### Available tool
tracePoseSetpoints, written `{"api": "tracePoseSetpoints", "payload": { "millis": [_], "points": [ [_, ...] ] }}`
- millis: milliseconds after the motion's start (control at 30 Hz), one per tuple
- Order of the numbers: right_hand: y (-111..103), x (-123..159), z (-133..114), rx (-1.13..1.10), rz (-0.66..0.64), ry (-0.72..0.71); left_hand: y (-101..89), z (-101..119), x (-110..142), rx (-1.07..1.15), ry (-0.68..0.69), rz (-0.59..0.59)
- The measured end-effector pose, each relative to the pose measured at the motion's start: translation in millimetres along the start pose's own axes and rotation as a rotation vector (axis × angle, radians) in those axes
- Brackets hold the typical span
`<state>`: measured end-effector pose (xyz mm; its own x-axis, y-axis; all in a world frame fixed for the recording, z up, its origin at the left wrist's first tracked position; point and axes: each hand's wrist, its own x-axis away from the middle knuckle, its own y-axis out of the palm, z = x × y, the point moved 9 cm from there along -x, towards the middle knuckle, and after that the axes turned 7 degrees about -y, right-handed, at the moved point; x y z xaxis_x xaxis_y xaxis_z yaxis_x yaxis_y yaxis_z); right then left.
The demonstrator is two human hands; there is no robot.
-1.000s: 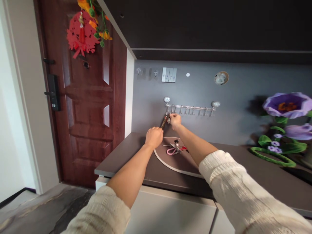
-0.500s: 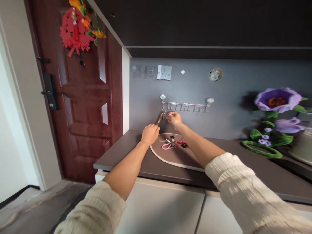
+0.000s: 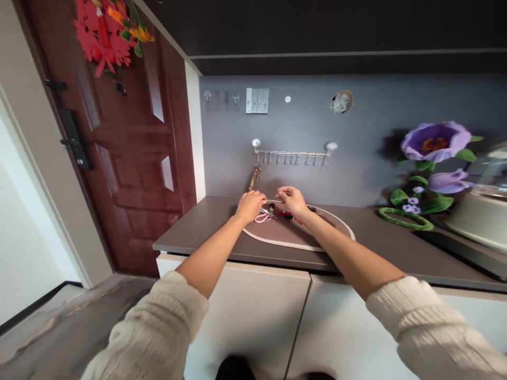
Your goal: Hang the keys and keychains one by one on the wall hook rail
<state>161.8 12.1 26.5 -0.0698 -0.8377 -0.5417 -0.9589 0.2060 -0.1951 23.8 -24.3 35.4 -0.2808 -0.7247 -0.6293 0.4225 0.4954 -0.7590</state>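
A key ring with keys (image 3: 259, 173) and a brown strap fob (image 3: 253, 179) lettered in gold hangs from the left end of a clear hook rail (image 3: 293, 153). My left hand (image 3: 251, 206) is just below the fob, over the left edge of an oval mat (image 3: 344, 224), its fingers bent loosely and no object visible in them. Right beside its fingertips lie keys with a pink loop (image 3: 261, 217). My right hand (image 3: 292, 201) hovers above the mat, thumb and fingers slightly apart. Under it, a red and black key bunch (image 3: 285, 214) is partly hidden.
Purple knitted flowers (image 3: 435, 142) and a cream appliance (image 3: 481, 219) stand on the right of the counter (image 3: 198, 227). A dark cabinet (image 3: 336, 26) overhangs the back. To the left is a red-brown door (image 3: 138, 195). Small label strips (image 3: 257, 101) are on the wall.
My left hand has let go of the fob, which now hangs from the rail, and has dropped toward the mat. My right hand has moved down from the rail. The view has shifted slightly.
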Motion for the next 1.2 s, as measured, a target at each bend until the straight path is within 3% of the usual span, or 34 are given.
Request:
{"api": "tracePoseSetpoints", "payload": {
  "millis": [300, 567, 833, 1200],
  "points": [
    [-4, 22, -5, 0.522, -0.167, -0.205, 29.0, 13, 2, -0.121, 0.055, -0.171],
    [4, 21, -4, 0.647, -0.224, -0.211, 39.5, 6, 6, -0.172, 0.116, -0.243],
    [5, 18, -3, 0.684, -0.219, -0.233, 32.0, 8, 5, -0.174, 0.147, -0.178],
    [9, 20, -6, 0.663, -0.237, -0.259, 11.5, 10, 3, -0.159, 0.108, 0.004]
  ]
}}
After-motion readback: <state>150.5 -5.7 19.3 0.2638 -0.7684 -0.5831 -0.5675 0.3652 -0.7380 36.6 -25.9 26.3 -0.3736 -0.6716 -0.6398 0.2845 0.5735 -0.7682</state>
